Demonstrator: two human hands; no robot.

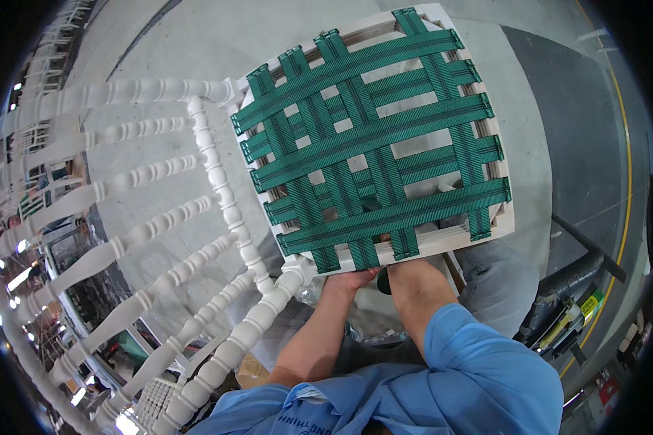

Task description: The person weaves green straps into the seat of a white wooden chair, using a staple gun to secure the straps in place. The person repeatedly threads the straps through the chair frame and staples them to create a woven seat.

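Note:
A white wooden chair lies tipped in front of me, its turned-spindle back spreading to the left. Its seat frame faces me and is woven with green webbing straps. My left hand curls against the near edge of the seat frame, just under the strap ends. My right forearm runs up beneath the same edge, and the hand itself is hidden behind the frame and webbing. A small dark object shows between the two wrists, and I cannot tell what it is.
Grey concrete floor lies beyond the seat, with a dark mat and a yellow line at the right. Black hoses and a tool rest at the lower right. More white chairs stand at the far left.

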